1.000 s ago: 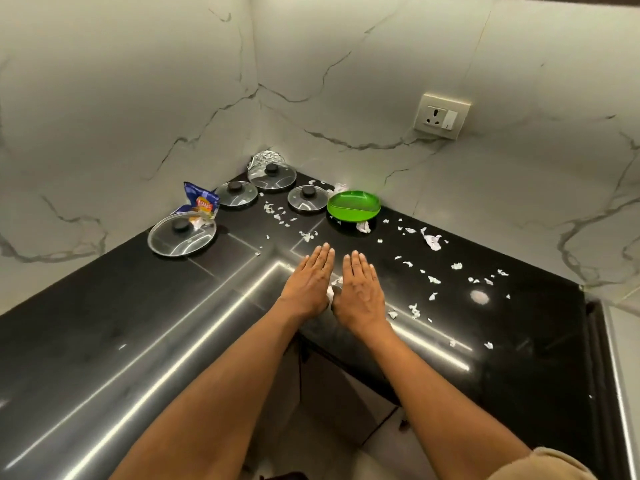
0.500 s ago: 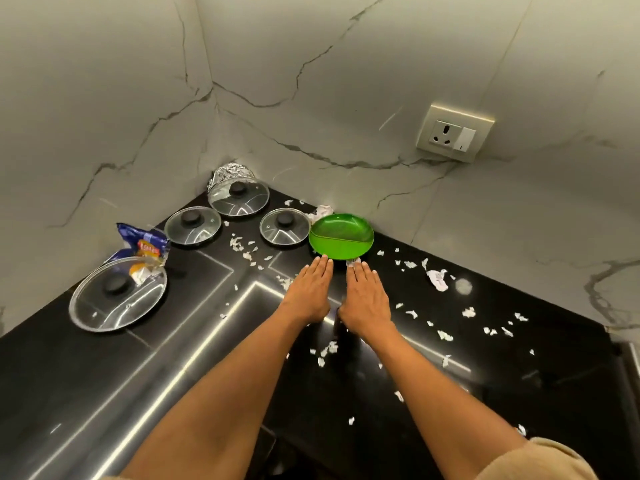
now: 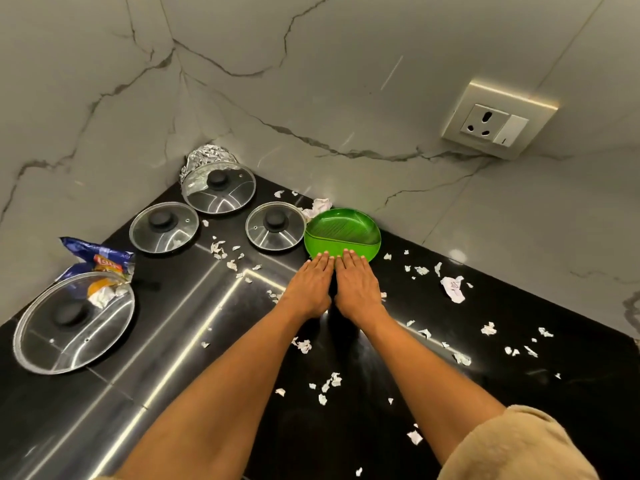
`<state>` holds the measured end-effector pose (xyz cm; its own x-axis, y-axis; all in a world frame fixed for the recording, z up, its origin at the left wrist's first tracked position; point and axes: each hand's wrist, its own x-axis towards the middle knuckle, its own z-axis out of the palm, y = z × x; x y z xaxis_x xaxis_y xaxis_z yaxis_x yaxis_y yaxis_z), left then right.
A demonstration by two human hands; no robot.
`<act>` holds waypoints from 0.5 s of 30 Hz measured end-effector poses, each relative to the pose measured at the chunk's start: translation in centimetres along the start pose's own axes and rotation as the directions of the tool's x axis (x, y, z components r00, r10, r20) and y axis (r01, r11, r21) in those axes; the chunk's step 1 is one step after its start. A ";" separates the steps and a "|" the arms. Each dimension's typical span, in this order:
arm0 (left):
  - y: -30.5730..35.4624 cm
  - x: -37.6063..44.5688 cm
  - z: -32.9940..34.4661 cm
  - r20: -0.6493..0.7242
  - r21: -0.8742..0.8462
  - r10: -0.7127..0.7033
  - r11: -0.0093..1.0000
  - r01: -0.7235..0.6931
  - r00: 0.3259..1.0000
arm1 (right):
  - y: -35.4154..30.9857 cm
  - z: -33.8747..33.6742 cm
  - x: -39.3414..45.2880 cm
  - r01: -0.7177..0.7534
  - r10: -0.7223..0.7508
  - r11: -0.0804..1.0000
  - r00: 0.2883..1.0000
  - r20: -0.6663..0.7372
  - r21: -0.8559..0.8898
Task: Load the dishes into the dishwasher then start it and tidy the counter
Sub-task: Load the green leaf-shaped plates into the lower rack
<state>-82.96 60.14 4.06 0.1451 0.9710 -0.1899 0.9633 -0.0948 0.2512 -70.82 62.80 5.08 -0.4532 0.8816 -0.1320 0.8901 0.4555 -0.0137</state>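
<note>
Head view: left hand and right hand lie flat side by side on the glossy black stone counter, fingers straight and together, tips touching the near rim of the shallow green leaf-shaped plastic dish, probably to push or gather torn white paper scraps. Nothing shows inside the dish.

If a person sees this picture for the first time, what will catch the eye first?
Probably the bright green plate near the back wall, with the left hand and the right hand lying flat side by side, fingertips at its near rim. Next, white paper scraps scattered over the black counter, and four glass lids toward the left corner.
</note>
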 end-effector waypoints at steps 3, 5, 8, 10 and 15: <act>-0.4 -0.1 0.8 0.018 -0.007 -0.001 1.000 0.001 1.000 | -0.1 0.5 1.0 0.008 -0.008 1.000 1.000 0.002 0.019; -0.7 0.0 0.9 0.002 -0.016 0.012 1.000 -0.012 1.000 | 0.0 0.7 1.4 0.009 -0.009 0.999 1.000 -0.008 0.040; -1.1 0.3 0.6 -0.037 -0.036 0.020 0.999 -0.021 0.999 | 0.3 1.0 2.0 0.020 -0.017 0.996 0.999 -0.036 0.086; -1.2 0.3 0.3 -0.059 -0.049 0.025 0.998 -0.028 0.998 | 0.7 1.0 2.4 0.025 -0.018 0.992 0.998 -0.059 0.124; -1.3 0.3 0.0 -0.147 -0.089 0.045 0.994 -0.059 0.988 | 1.5 1.3 2.1 0.056 -0.030 0.977 0.991 -0.128 0.203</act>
<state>-84.16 60.57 3.70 0.1537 0.9874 -0.0369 0.9292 -0.1318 0.3453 -70.40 65.16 3.51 -0.4822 0.8761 -0.0033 0.8545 0.4695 -0.2225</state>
